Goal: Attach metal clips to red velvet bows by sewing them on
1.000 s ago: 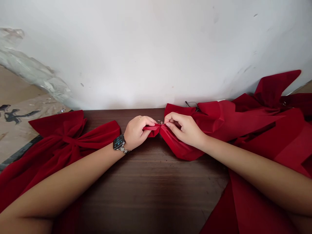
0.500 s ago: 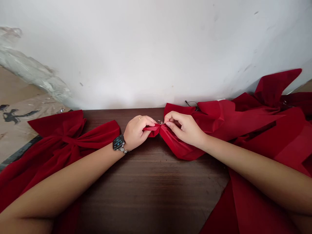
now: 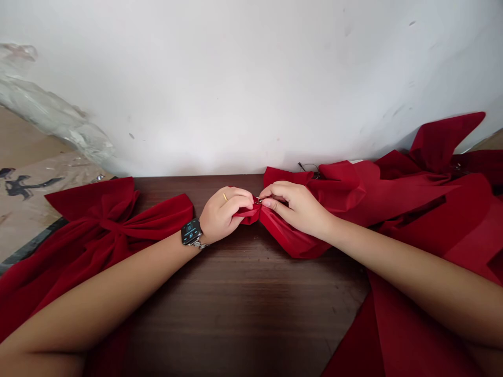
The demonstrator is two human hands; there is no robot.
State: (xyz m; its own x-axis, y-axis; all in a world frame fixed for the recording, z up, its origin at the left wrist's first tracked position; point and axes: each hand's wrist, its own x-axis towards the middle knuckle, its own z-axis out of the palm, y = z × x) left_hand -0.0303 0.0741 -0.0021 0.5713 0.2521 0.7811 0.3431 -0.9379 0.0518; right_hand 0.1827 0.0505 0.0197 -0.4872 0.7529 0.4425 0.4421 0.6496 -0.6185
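Note:
A red fabric bow [image 3: 293, 235] lies with its gathered middle between my two hands. My left hand [image 3: 227, 210] is closed on the left part of this bow, pinching the cloth close to the middle. At the gathered centre, a small shiny metal pin [image 3: 258, 200] shows; fingers hide its ends. My right hand [image 3: 296, 205] pinches the pin between thumb and forefinger, directly above the cloth. The two hands nearly meet. On my left wrist is a dark watch [image 3: 191, 232].
Another red bow [image 3: 106, 222] with long tails lies at left on the dark wooden table [image 3: 236, 309]. More red cloth [image 3: 412, 199] is heaped at right. A white wall [image 3: 251, 89] rises behind. At far left stands a taped cardboard box [image 3: 35, 173].
The fingers of my right hand have shifted slightly left and closed over more of the pin. My left hand has turned a little, bringing its ring into plainer view.

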